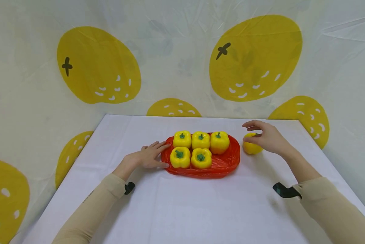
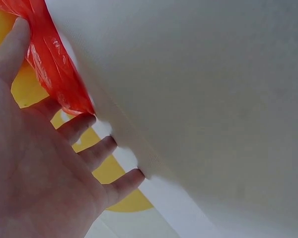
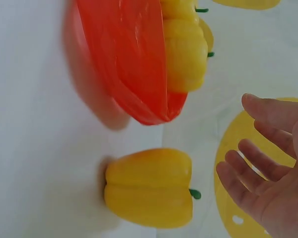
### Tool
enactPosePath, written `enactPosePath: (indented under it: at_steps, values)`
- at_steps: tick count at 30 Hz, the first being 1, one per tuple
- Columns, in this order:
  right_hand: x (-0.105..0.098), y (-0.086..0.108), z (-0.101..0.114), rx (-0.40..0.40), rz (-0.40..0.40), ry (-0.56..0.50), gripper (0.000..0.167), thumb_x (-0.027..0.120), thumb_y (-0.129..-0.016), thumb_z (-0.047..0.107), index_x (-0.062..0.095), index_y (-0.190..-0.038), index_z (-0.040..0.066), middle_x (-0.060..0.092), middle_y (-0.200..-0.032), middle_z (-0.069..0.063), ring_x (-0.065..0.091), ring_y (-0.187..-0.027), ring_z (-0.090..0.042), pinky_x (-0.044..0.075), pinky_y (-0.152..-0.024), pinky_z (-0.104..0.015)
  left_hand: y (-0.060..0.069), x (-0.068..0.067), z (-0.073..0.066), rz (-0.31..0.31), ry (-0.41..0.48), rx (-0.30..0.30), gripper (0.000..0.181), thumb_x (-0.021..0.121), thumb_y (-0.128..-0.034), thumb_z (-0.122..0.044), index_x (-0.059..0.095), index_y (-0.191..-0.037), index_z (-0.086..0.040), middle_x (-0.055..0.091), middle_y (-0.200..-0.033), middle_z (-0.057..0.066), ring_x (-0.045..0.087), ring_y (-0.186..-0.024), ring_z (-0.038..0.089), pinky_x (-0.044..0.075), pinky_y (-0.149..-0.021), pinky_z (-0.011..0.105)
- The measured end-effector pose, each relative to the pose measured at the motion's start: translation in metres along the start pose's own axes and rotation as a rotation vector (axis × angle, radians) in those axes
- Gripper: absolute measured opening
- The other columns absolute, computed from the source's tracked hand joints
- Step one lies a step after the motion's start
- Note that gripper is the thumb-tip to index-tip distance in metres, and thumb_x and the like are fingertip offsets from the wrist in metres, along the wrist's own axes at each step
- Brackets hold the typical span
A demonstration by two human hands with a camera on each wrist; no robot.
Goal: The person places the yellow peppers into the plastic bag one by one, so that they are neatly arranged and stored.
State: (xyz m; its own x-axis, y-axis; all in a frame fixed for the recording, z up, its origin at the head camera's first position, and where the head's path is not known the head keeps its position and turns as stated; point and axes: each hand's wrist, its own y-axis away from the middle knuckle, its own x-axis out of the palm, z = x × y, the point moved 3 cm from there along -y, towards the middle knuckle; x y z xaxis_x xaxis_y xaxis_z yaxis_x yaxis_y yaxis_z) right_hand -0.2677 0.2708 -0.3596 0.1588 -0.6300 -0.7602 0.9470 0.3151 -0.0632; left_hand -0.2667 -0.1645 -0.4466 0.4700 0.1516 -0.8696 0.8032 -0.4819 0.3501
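Note:
Several yellow bell peppers (image 1: pixel 201 158) with green stems stand in two rows inside a red plastic bag (image 1: pixel 226 165), its rim spread wide. My left hand (image 1: pixel 150 156) touches the bag's left edge with fingers spread; in the left wrist view the thumb lies against the red plastic (image 2: pixel 57 62). Another yellow bell pepper (image 3: pixel 151 188) stands upright on the table, just right of the bag. Above this pepper hovers my right hand (image 1: pixel 269 138), fingers relaxed and slightly bent; the right wrist view shows a gap between hand and pepper. The bag's right front part holds no pepper.
A white cloth covers the table (image 1: pixel 182 210). Behind it hangs a pale curtain (image 1: pixel 176 51) printed with large yellow fruits. Dark wrist straps (image 1: pixel 284 190) show at the sleeve cuffs.

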Motion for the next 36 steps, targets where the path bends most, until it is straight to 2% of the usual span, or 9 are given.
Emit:
enactPosePath:
  at_steps: [7, 14, 26, 36]
  values:
    - [-0.015, 0.006, -0.019, 0.052, -0.052, 0.005, 0.052, 0.075, -0.097, 0.027, 0.056, -0.139, 0.004, 0.056, -0.138, -0.019, 0.051, -0.128, -0.04, 0.047, -0.101, -0.057, 0.0, 0.0, 0.0, -0.001, 0.005, -0.007, 0.094, 0.066, -0.0907, -0.062, 0.023, -0.165, -0.025, 0.015, -0.171, 0.007, 0.009, -0.155, 0.037, 0.01, -0.117, 0.071]
    - [-0.023, 0.013, -0.033, 0.095, -0.058, -0.001, 0.053, 0.074, -0.097, 0.027, 0.054, -0.141, 0.004, 0.054, -0.141, -0.02, 0.049, -0.129, -0.041, 0.043, -0.104, -0.056, 0.0, 0.0, 0.0, -0.002, 0.003, -0.005, 0.094, 0.066, -0.0908, -0.062, 0.023, -0.165, -0.025, 0.015, -0.171, 0.007, 0.009, -0.155, 0.036, 0.011, -0.117, 0.071]
    - [-0.023, 0.015, -0.055, 0.128, 0.021, -0.039, 0.063, 0.076, -0.096, 0.026, 0.046, -0.146, 0.001, 0.039, -0.152, -0.031, 0.03, -0.141, -0.052, 0.036, -0.106, -0.069, 0.0, 0.001, 0.001, 0.007, 0.014, -0.01, 0.095, 0.067, -0.0903, -0.063, 0.022, -0.165, -0.025, 0.014, -0.171, 0.007, 0.008, -0.155, 0.038, 0.01, -0.117, 0.071]
    - [-0.019, 0.015, -0.064, 0.153, 0.09, -0.032, 0.072, 0.075, -0.096, 0.027, 0.038, -0.153, 0.002, 0.031, -0.156, -0.034, 0.027, -0.141, -0.057, 0.033, -0.103, -0.076, 0.0, 0.001, 0.001, -0.004, 0.013, -0.001, 0.094, 0.066, -0.0906, -0.063, 0.023, -0.165, -0.025, 0.014, -0.171, 0.007, 0.008, -0.156, 0.037, 0.009, -0.117, 0.071]
